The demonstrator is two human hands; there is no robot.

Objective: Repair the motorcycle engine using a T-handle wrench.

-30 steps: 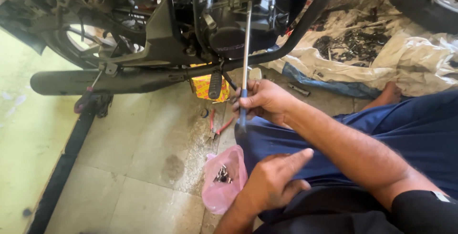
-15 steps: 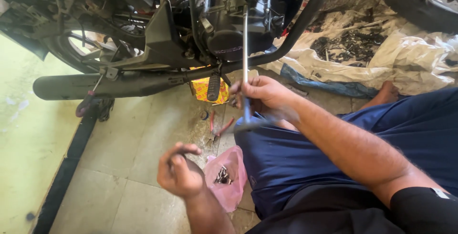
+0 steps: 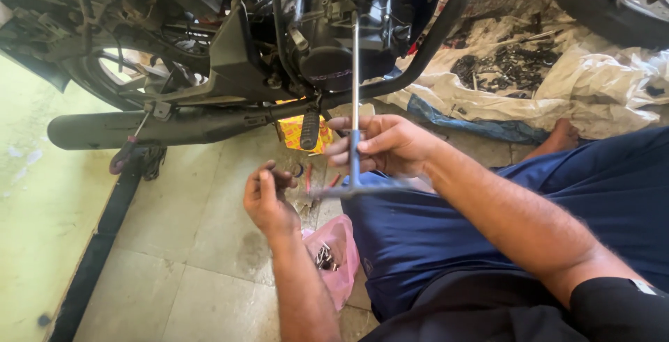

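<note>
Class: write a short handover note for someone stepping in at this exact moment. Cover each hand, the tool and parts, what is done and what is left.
Right hand grips the T-handle wrench, its tip up in the motorcycle engine.
Left hand is free, fingers curled, above the pink bag of small parts on the floor.
Done: wrench seated at the engine.
Left: whether the fastener is loose cannot be seen.

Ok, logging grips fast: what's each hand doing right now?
Left hand: curled near the floor; contents cannot be told.
Right hand: closed on the T-wrench.
</note>
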